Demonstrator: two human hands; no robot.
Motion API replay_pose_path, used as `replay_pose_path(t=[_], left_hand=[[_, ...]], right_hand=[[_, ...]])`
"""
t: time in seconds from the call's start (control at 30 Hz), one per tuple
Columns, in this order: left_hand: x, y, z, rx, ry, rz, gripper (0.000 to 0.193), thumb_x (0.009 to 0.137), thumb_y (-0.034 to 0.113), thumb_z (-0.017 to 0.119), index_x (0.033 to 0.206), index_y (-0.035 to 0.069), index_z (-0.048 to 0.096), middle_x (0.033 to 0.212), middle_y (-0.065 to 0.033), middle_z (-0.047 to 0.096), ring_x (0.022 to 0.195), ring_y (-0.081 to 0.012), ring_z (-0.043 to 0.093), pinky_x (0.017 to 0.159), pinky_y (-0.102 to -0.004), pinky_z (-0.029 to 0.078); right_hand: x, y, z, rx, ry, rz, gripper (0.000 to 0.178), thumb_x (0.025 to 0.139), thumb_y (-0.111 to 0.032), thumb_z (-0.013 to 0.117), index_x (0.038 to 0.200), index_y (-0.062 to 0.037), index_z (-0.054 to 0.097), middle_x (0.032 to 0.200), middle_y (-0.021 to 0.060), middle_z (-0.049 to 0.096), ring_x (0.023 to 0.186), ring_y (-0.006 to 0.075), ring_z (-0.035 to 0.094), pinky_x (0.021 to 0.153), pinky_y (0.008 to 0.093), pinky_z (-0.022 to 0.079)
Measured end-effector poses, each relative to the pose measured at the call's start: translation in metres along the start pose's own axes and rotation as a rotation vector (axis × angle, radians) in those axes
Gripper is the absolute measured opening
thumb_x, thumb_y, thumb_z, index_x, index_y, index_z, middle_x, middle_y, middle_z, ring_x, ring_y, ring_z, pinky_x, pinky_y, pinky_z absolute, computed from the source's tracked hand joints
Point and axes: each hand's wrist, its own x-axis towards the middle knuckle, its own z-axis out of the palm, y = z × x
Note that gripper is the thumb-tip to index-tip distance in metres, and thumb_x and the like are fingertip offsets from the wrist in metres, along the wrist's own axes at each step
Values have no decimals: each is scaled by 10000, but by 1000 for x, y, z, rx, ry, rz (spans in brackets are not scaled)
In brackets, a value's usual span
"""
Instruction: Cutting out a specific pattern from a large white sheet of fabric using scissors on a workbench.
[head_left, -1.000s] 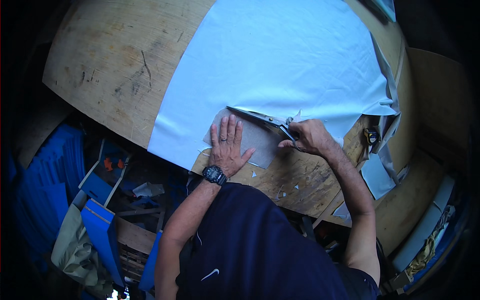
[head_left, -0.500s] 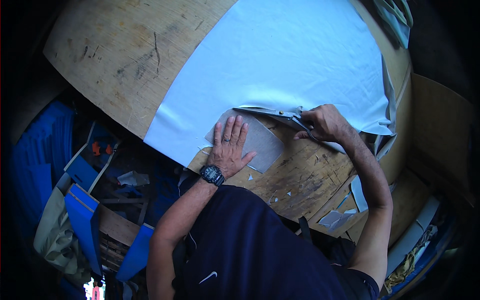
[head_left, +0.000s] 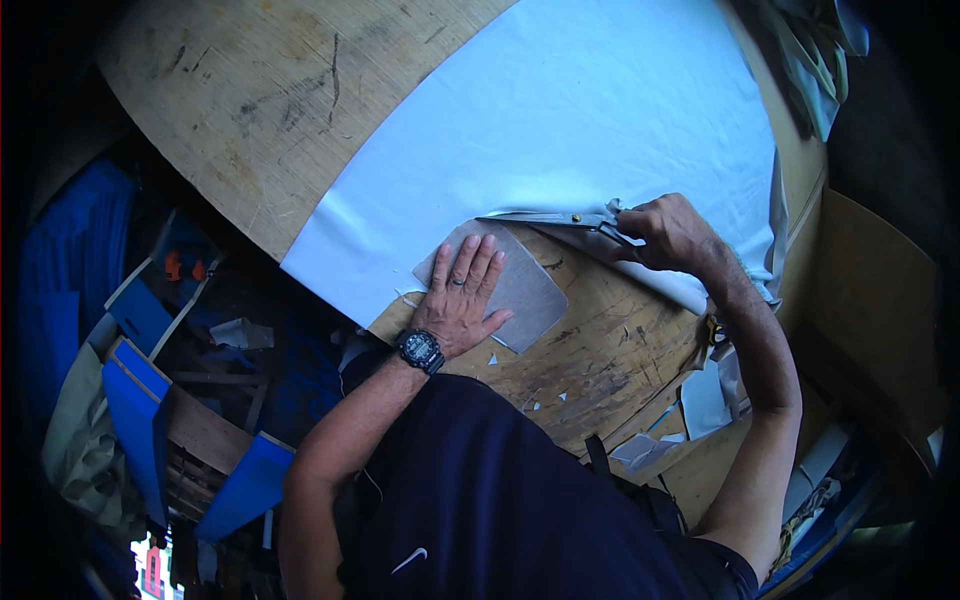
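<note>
My left hand (head_left: 462,300) lies flat with fingers stretched out, pressing on a grey, round-cornered flat piece (head_left: 532,290). This piece rests at the near edge of a large pale blue-white sheet (head_left: 560,120), which looks like soft fabric or vinyl. In my right hand (head_left: 668,235) is a pair of long metal scissors (head_left: 575,219), its fingers closed around the handles. The blades point left, and their tips reach the upper edge of the grey piece. Beside the scissors, the cut edge of the sheet is lifted and curled; part of the handles is hidden by my hand.
The sheet covers much of a worn wooden table (head_left: 250,110). Small white scraps (head_left: 537,406) and larger offcuts (head_left: 705,400) lie near my body and right forearm. Blue panels (head_left: 140,430) stand below left, near an orange tool (head_left: 175,266). More material hangs at the far right.
The whole view has shifted slightly. My right thumb has drawn closer to its fingers on the scissors handles. My left hand remains flat on the grey piece.
</note>
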Motion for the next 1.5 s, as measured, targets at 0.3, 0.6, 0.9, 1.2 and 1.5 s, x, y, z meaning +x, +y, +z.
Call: replay_pose_path(t=[0.3,0.6,0.9,1.2,1.5], left_hand=[[1,1,0,7,14,-4,918,950,644,527,1585,20,302,1696,-207,132,1582,-352,73,1262,-591,61],[1,0,1,9,12,0,921,948,645,531,1586,21,304,1692,-204,154,1580,-350,91,1262,-586,66],[1,1,0,4,0,-8,909,960,649,496,1594,30,293,1694,-194,160,1580,-340,105,1270,-562,51],[0,1,3,10,-24,-15,905,973,653,461,1601,30,270,1701,-183,135,1584,-326,79,1282,-523,33],[1,0,2,-19,-31,-3,886,988,637,446,1601,24,263,1702,-187,121,1586,-329,55,1289,-501,27]], right_hand=[[18,-7,-18,19,-108,-28,438,770,-451,866,779,-81,632,662,45,644,614,249,650,579,413,517],[33,-5,-33,-60,-190,9,406,774,-435,869,832,-81,678,701,49,694,651,239,694,609,413,555],[58,-15,-59,-177,-207,-94,432,771,-466,865,884,-89,689,703,34,697,645,189,682,587,373,554],[73,-8,-70,-234,-205,-137,402,742,-382,904,820,-78,653,679,19,655,618,169,618,550,359,505],[78,-11,-71,-195,-187,-219,388,752,-377,900,821,-78,663,663,19,648,603,159,602,522,342,492]])
